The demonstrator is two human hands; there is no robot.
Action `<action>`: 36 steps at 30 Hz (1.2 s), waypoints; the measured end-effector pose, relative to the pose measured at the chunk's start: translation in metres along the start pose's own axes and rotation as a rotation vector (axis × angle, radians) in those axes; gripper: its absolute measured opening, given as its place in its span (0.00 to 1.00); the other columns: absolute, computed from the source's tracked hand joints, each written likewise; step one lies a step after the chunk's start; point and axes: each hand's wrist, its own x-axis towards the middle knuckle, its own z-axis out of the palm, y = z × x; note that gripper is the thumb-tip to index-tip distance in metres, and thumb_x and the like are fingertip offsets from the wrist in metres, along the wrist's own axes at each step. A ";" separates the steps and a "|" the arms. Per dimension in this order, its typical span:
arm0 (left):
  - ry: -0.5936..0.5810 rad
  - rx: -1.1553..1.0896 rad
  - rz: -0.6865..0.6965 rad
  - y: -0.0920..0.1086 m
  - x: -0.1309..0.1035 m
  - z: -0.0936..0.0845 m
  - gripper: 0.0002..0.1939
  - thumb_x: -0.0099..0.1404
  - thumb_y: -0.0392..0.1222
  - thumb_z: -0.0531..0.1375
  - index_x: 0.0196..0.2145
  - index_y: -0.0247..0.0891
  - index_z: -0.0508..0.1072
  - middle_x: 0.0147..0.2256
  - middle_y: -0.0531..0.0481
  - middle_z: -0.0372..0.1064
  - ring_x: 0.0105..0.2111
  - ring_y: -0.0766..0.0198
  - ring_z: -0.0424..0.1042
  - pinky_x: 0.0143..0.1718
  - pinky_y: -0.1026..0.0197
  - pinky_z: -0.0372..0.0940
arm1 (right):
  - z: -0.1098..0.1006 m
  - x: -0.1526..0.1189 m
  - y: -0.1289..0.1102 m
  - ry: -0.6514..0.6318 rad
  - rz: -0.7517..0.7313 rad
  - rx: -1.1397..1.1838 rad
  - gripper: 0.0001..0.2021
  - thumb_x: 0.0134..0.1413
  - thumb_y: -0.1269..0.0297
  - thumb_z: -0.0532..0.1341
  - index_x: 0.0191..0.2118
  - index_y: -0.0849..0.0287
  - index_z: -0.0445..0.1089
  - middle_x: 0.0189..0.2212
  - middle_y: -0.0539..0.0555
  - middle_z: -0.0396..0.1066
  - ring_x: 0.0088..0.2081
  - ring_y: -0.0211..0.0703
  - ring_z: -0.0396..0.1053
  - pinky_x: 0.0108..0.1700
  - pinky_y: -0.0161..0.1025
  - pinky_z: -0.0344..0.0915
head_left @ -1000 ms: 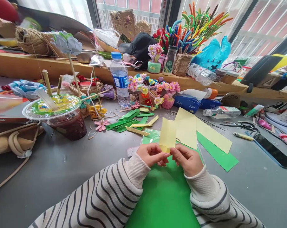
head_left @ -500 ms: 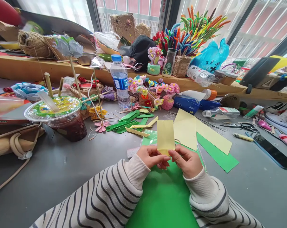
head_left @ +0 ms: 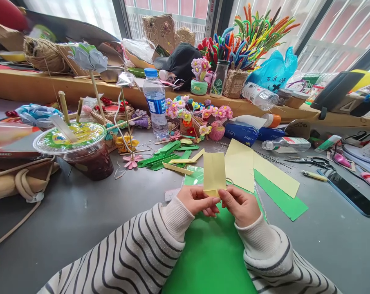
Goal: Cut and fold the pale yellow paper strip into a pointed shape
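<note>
Both my hands pinch a small pale yellow sheet of paper (head_left: 214, 171) by its lower edge. A crease runs down its middle, and its bottom edge is folded up in a narrow strip. My left hand (head_left: 197, 201) grips the lower left with thumb over fingers. At the lower right corner, my right hand (head_left: 239, 204) is closed on the same paper. Beneath them lies a green sheet (head_left: 215, 253). Larger yellow paper (head_left: 240, 165) and a yellow strip (head_left: 276, 174) over a green strip (head_left: 283, 200) rest just beyond my right hand.
Folded green paper strips (head_left: 163, 157) lie behind my left hand. A drink cup (head_left: 89, 161) stands at left, a water bottle (head_left: 155, 106) and pipe-cleaner flowers (head_left: 200, 114) at the back. To the right are scissors (head_left: 318, 162), a utility knife (head_left: 314, 176) and a phone (head_left: 353, 194).
The thumbs have shifted slightly along the paper's folded lower edge, and the vertical crease shows more plainly. Both hands keep hold of the paper in nearly the same place.
</note>
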 end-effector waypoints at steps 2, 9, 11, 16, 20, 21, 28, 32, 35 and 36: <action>0.008 0.006 -0.006 0.001 0.000 0.000 0.11 0.45 0.43 0.61 0.23 0.30 0.70 0.17 0.51 0.67 0.16 0.70 0.66 0.19 0.70 0.61 | 0.000 0.000 0.000 0.007 -0.007 -0.007 0.14 0.41 0.57 0.57 0.16 0.60 0.60 0.12 0.46 0.53 0.15 0.30 0.51 0.17 0.31 0.52; 0.009 0.012 -0.018 0.001 0.000 0.001 0.13 0.45 0.45 0.61 0.24 0.29 0.69 0.16 0.51 0.67 0.16 0.70 0.66 0.18 0.70 0.61 | 0.002 -0.001 0.000 0.033 0.016 0.008 0.14 0.40 0.56 0.57 0.16 0.60 0.60 0.12 0.46 0.53 0.15 0.29 0.50 0.15 0.30 0.50; -0.006 0.013 -0.009 0.000 0.000 0.001 0.13 0.45 0.45 0.61 0.24 0.29 0.69 0.17 0.51 0.67 0.16 0.70 0.66 0.19 0.70 0.61 | 0.002 -0.001 0.001 0.036 0.029 0.011 0.14 0.40 0.56 0.57 0.16 0.60 0.59 0.12 0.45 0.52 0.14 0.29 0.50 0.15 0.30 0.49; 0.037 0.008 0.003 0.001 0.002 0.001 0.16 0.44 0.47 0.61 0.24 0.29 0.68 0.17 0.50 0.67 0.17 0.70 0.66 0.20 0.69 0.61 | 0.001 -0.001 0.000 0.063 0.037 -0.022 0.14 0.40 0.55 0.57 0.17 0.60 0.60 0.12 0.46 0.54 0.14 0.29 0.50 0.15 0.30 0.49; 0.142 -0.017 0.045 0.002 0.003 0.001 0.17 0.43 0.49 0.61 0.20 0.30 0.64 0.15 0.51 0.65 0.16 0.69 0.66 0.19 0.68 0.62 | 0.000 -0.001 -0.001 0.055 0.030 -0.067 0.15 0.40 0.54 0.57 0.17 0.61 0.60 0.12 0.46 0.54 0.14 0.29 0.49 0.15 0.30 0.49; 0.160 -0.022 0.065 0.002 0.003 0.002 0.17 0.43 0.48 0.61 0.19 0.30 0.64 0.15 0.52 0.65 0.16 0.69 0.66 0.19 0.68 0.61 | 0.000 -0.001 -0.001 0.051 0.032 -0.077 0.15 0.40 0.53 0.56 0.17 0.61 0.60 0.12 0.46 0.54 0.14 0.29 0.49 0.15 0.30 0.49; 0.161 -0.025 0.090 -0.002 0.003 0.001 0.15 0.44 0.46 0.61 0.19 0.30 0.63 0.15 0.52 0.65 0.15 0.69 0.66 0.18 0.68 0.61 | 0.001 -0.001 0.002 0.061 0.044 -0.078 0.16 0.39 0.53 0.57 0.16 0.61 0.59 0.11 0.46 0.54 0.13 0.29 0.49 0.15 0.30 0.48; 0.164 -0.047 0.086 -0.002 0.003 0.000 0.15 0.44 0.45 0.61 0.20 0.29 0.64 0.15 0.52 0.65 0.16 0.69 0.66 0.18 0.69 0.61 | 0.001 0.000 0.002 0.053 0.056 -0.066 0.16 0.39 0.54 0.57 0.16 0.61 0.59 0.11 0.46 0.55 0.13 0.29 0.50 0.15 0.30 0.48; 0.157 -0.044 0.082 -0.002 0.003 0.000 0.14 0.45 0.45 0.61 0.20 0.29 0.65 0.15 0.52 0.65 0.16 0.69 0.66 0.18 0.69 0.61 | 0.001 0.000 0.002 0.058 0.060 -0.059 0.16 0.39 0.53 0.57 0.15 0.61 0.59 0.11 0.46 0.55 0.14 0.30 0.50 0.15 0.30 0.48; 0.154 -0.042 0.084 -0.002 0.003 0.000 0.14 0.45 0.45 0.61 0.20 0.29 0.65 0.15 0.52 0.65 0.16 0.69 0.66 0.18 0.69 0.61 | 0.001 0.000 0.002 0.061 0.059 -0.056 0.16 0.38 0.53 0.57 0.15 0.61 0.58 0.11 0.46 0.55 0.14 0.30 0.50 0.15 0.30 0.47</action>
